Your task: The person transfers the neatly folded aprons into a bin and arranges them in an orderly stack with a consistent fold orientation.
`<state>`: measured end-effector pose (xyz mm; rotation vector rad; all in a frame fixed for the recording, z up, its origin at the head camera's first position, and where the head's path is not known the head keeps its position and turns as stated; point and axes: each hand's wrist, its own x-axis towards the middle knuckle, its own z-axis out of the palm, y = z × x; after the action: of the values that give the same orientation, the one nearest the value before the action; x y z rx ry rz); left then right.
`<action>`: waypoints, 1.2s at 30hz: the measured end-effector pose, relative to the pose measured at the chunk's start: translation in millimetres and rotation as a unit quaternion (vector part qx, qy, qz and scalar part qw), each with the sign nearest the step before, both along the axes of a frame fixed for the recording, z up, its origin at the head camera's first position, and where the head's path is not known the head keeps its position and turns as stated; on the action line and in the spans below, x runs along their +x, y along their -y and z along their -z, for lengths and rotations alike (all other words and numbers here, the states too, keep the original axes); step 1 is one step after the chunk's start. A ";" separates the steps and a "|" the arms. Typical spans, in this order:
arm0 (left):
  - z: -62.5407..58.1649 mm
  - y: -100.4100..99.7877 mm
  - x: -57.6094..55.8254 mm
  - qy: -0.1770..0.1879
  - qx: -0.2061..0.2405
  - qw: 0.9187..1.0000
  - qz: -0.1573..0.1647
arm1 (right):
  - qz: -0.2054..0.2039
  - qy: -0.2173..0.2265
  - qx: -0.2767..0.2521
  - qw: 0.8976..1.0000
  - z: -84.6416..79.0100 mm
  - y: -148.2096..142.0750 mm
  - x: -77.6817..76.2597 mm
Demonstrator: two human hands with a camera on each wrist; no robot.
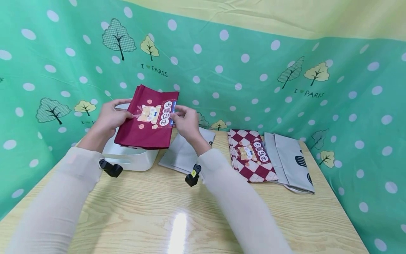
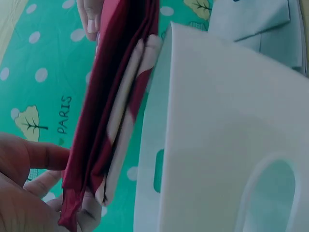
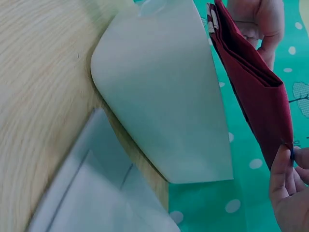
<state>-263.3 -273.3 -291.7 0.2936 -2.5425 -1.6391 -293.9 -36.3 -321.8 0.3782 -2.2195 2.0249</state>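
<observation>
One wooden table (image 1: 142, 211) holds it all, with a shiny stripe of light on it, and a green curtain (image 1: 238, 77) with white dots, trees and "I PARIS" words hangs behind and at the sides. One white box (image 1: 142, 158) sits on the table. Up above the box is one dark red folded cloth (image 1: 147, 132) with an animal picture, held by two hands. The left hand (image 1: 111, 118) grips its left edge, thumb in front and fingers behind; the right hand (image 1: 187, 121) pinches its right edge. The cloth and hands hide much of the inside of the box. Three more folded cloths lie to the right of the box: a grey cloth (image 1: 177, 155) near it, partly behind the right arm, then a checked red cloth (image 1: 250, 157) well apart from it, and a second grey cloth (image 1: 293, 162) farthest from it.
</observation>
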 end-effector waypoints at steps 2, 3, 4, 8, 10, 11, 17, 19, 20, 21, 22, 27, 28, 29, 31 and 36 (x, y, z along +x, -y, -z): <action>-0.3 3.1 0.2 -0.001 -0.002 1.000 -0.004 | 0.003 0.000 -0.007 1.000 1.1 5.3 0.0; -0.5 4.3 0.3 -0.001 -0.002 1.000 -0.006 | 0.006 0.001 -0.008 1.000 2.0 7.7 0.1; -0.8 5.3 0.5 -0.002 -0.002 1.000 -0.008 | 0.009 0.002 -0.008 1.000 2.7 10.1 0.1; -1.0 7.8 1.0 0.001 0.003 1.000 -0.014 | 0.021 0.015 -0.009 1.000 6.4 19.3 -0.4; -0.3 9.4 0.5 0.004 0.001 1.000 -0.018 | 0.024 0.022 -0.011 0.999 8.2 23.8 -0.6; 0.3 10.6 0.1 0.005 0.000 1.000 -0.021 | 0.024 0.026 -0.013 0.999 8.8 26.0 -0.7; 3.0 18.8 -2.9 0.011 -0.013 0.999 -0.043 | 0.018 0.041 -0.027 0.999 10.4 37.9 0.2; 2.8 20.7 -3.3 0.012 -0.019 0.999 -0.048 | 0.014 0.049 -0.030 0.998 10.4 41.5 0.8; 2.8 21.6 -3.6 0.011 -0.021 0.998 -0.050 | 0.013 0.053 -0.031 0.998 10.5 43.3 0.8; 2.9 22.7 -4.0 0.011 -0.024 0.998 -0.052 | 0.011 0.058 -0.032 0.998 10.4 45.0 0.8; 2.9 23.7 -4.2 0.010 -0.027 0.998 -0.054 | 0.007 0.065 -0.034 0.997 10.3 46.6 1.2; 4.8 29.9 -4.7 0.005 -0.039 0.997 -0.065 | -0.010 0.084 -0.032 0.996 9.7 53.5 2.3; 5.4 31.0 -4.4 0.004 -0.041 0.997 -0.067 | -0.015 0.084 -0.031 0.996 9.7 54.4 2.8; 6.2 31.8 -4.3 0.004 -0.042 0.997 -0.068 | -0.019 0.081 -0.026 0.996 9.8 55.0 3.1; 7.8 33.7 -3.6 0.006 -0.050 0.996 -0.069 | -0.023 0.068 -0.004 0.997 10.3 55.5 3.9; 11.9 39.4 -0.2 0.006 -0.106 0.992 -0.064 | -0.008 0.024 0.100 0.995 14.3 52.9 5.2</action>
<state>-263.5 -312.6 -303.6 0.4366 -2.6168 -1.3130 -288.7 -89.2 -336.1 0.3705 -2.4658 1.8429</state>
